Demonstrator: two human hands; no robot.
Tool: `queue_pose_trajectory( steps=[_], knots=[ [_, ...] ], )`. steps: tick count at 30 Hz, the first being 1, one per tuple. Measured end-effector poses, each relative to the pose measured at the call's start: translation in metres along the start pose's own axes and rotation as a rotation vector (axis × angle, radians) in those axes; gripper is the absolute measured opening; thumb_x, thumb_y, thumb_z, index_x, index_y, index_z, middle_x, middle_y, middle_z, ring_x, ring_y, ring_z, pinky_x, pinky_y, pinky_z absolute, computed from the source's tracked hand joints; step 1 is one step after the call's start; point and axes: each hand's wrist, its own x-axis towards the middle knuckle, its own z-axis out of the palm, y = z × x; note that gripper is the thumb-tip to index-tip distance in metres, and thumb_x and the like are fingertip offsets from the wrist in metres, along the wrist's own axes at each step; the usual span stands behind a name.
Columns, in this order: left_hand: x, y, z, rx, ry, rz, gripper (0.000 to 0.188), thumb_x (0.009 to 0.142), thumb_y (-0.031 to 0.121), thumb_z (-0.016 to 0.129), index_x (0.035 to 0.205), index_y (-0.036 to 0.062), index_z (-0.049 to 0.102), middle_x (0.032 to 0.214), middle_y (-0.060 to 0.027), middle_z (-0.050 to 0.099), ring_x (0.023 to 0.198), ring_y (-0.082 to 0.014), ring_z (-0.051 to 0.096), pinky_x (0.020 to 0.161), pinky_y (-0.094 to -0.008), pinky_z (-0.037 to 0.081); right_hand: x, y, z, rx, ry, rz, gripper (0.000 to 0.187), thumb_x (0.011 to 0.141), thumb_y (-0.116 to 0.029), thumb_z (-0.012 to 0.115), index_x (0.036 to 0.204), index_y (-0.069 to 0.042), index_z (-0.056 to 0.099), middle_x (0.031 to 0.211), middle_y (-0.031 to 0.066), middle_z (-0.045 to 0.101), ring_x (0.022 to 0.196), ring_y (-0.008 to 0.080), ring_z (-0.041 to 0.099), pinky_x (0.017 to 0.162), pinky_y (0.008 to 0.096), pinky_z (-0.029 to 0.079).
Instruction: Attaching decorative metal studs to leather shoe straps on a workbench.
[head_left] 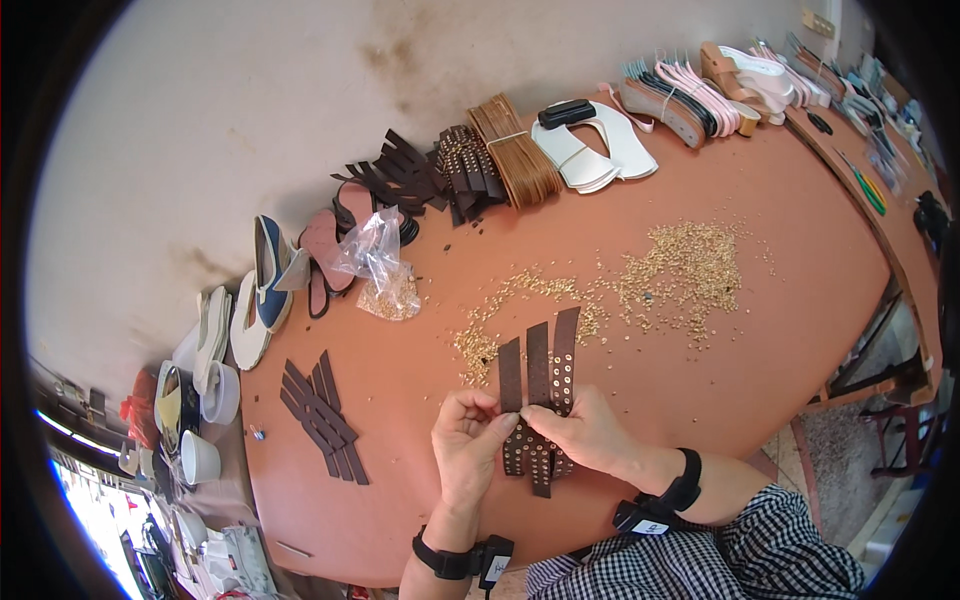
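Note:
Above the near edge of the table, both hands hold a dark brown strappy shoe upper (pixel 538 375). Several strips fan out at its top, and rows of gold eyelets dot its right strip and lower part. My left hand (pixel 466 445) is closed on its left side, thumb and fingertips pinching the edge. On the other side my right hand (pixel 585 428) grips it, with the thumb pressed near the middle strip and the fingers mostly hidden behind. Loose gold eyelets (pixel 685 270) lie scattered just beyond. Another brown strappy upper (pixel 325 422), without visible eyelets, rests at the left.
A clear plastic bag (pixel 375 250) with eyelets sits toward the wall. Along the far edge of the brown table (pixel 780 330) are studded uppers (pixel 468 165), tan strips (pixel 515 150), white shoe-shaped pieces (pixel 625 150), bundled soles (pixel 690 95) and shoes (pixel 265 270). Pliers (pixel 868 190) lie far right.

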Motion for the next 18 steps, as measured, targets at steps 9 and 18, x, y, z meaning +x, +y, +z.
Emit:
queue_pose_trajectory(
  steps=[9,18],
  knots=[
    [0.001,-0.004,-0.006,-0.061,-0.046,-0.039,0.025,0.074,-0.014,0.059,0.093,0.0011,0.051,0.086,-0.0048,0.056,0.077,-0.0091,0.054,0.071,-0.0198,0.046,0.004,0.004,-0.002,0.021,-0.010,-0.007,0.011,0.083,-0.006,0.055,0.087,0.000,0.063,0.075,-0.0040,0.056,0.065,0.0023,0.049,0.054,0.0196,0.040],
    [0.001,-0.006,-0.004,0.001,-0.067,0.075,0.025,0.075,-0.013,0.058,0.093,0.0023,0.053,0.089,-0.0056,0.056,0.078,-0.0109,0.055,0.071,-0.0230,0.047,0.006,0.007,-0.001,0.082,-0.003,0.027,0.011,0.083,-0.005,0.054,0.088,0.000,0.062,0.078,-0.0025,0.058,0.069,0.0035,0.052,0.058,0.0206,0.043]
  ],
)
